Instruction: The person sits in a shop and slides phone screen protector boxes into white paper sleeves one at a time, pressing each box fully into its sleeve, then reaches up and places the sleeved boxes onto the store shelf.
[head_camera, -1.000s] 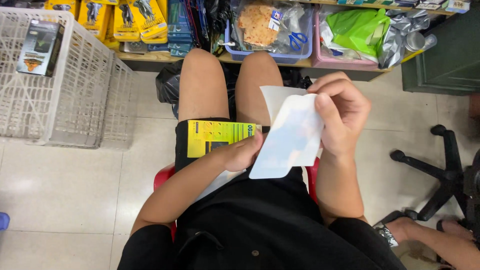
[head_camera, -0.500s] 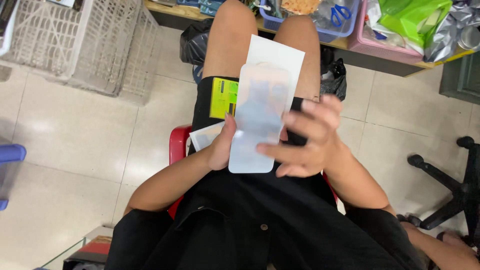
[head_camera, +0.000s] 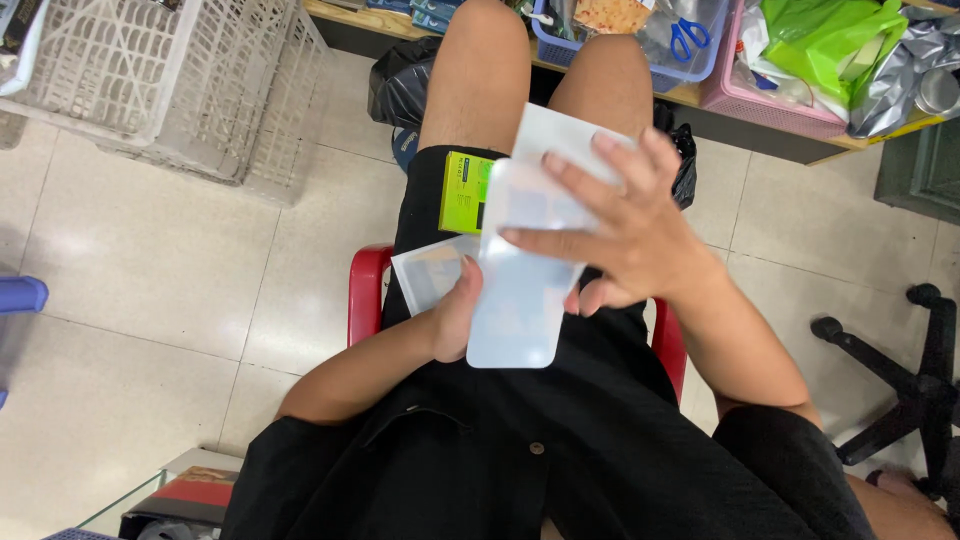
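Left hand (head_camera: 455, 320) mostly hidden behind frosted plastic sleeve (head_camera: 520, 300), gripping its edge over lap. Right hand (head_camera: 610, 235) spread flat on it. Green-yellow box (head_camera: 462, 192) half covered, on thigh.

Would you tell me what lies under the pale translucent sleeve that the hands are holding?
Under the translucent sleeve a white card sticks out at the top, and a green box and a clear packet lie on the lap. The left hand and the sleeve cover the rest.
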